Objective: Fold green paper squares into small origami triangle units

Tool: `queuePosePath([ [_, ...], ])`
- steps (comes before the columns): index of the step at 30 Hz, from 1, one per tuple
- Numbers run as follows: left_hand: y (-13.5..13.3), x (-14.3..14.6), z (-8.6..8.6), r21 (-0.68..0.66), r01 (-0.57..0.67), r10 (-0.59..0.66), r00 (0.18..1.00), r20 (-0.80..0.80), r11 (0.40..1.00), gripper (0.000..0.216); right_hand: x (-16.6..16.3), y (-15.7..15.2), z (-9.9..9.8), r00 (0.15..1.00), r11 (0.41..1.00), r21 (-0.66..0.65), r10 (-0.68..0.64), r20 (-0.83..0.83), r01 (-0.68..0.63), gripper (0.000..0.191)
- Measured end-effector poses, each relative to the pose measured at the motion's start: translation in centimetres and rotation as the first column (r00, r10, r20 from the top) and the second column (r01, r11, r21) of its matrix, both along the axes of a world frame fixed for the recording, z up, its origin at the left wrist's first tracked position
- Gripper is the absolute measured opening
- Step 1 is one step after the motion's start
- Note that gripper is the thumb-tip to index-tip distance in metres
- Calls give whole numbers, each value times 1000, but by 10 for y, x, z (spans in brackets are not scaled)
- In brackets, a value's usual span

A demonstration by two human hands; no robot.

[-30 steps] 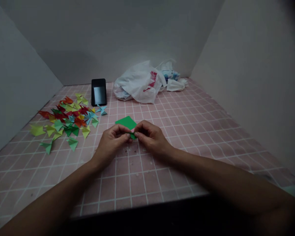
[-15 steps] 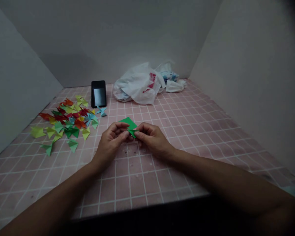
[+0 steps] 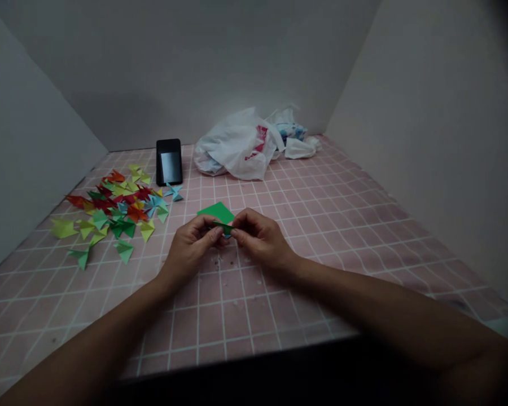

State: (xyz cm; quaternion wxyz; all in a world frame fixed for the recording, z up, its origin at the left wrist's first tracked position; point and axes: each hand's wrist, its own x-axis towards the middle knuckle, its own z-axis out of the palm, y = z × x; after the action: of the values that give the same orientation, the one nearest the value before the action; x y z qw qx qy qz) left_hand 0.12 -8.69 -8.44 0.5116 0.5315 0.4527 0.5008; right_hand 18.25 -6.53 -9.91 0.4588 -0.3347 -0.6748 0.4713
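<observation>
A small folded piece of green paper (image 3: 224, 228) is pinched between my two hands, above the tiled-pattern table. My left hand (image 3: 195, 237) grips its left end between thumb and fingers. On its right end the thumb and fingertips of my right hand (image 3: 260, 234) are closed. Just behind the hands lies a flat sheet of green paper (image 3: 218, 212), its near edge partly hidden by the fingers. To the left spreads a pile of small folded paper shapes (image 3: 125, 227) in green, yellow, red, orange and light blue.
A black device with a screen (image 3: 169, 162) stands upright behind the folded shapes. At the back lie a white plastic bag (image 3: 237, 144) with red print and a crumpled white and blue packet (image 3: 294, 132). Pale walls (image 3: 195, 62) enclose the table on three sides.
The folded green paper has turned from a downward-pointing triangle to a narrower, flatter strip. More of the green sheet behind shows on its left. Both hands keep hold.
</observation>
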Motion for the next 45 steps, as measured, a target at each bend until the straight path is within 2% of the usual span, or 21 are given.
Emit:
queuePosePath([
  [3, -1, 1, -1, -16, 34, -33, 999, 41, 999, 18, 0, -2, 1, 999, 999, 37, -3, 41, 1, 10],
  [8, 1, 0, -2, -5, 56, -56, 997, 61, 998, 15, 1, -3, 2, 996, 976, 215, -46, 72, 29, 10],
  [15, 0, -2, 0, 262, 9, 17, 995, -95, 965, 8, 1, -4, 4, 997, 930, 365, -64, 40, 45, 14],
  [19, -2, 0, 1, 380, -2, 42, 994, -97, 925, 11, 3, -6, 6, 993, 890, 449, -111, 43, 79, 17],
  [23, -3, 1, 3, 468, -4, 64, 992, -112, 884, 11, 3, -8, 8, 995, 854, 513, -99, 6, 82, 18],
  [36, -8, 0, 4, 478, -14, 127, 971, -205, 878, 7, 3, -8, 10, 996, 940, 337, -77, 40, 59, 8],
  [40, -8, -3, 3, 574, 3, 182, 947, -266, 819, 14, 3, -8, 11, 1000, 978, 208, -3, 19, -1, 10],
  [45, -8, -5, 3, 694, 68, 278, 885, -374, 717, 22, 4, -10, 16, 995, 990, 112, 92, -44, -86, 18],
])
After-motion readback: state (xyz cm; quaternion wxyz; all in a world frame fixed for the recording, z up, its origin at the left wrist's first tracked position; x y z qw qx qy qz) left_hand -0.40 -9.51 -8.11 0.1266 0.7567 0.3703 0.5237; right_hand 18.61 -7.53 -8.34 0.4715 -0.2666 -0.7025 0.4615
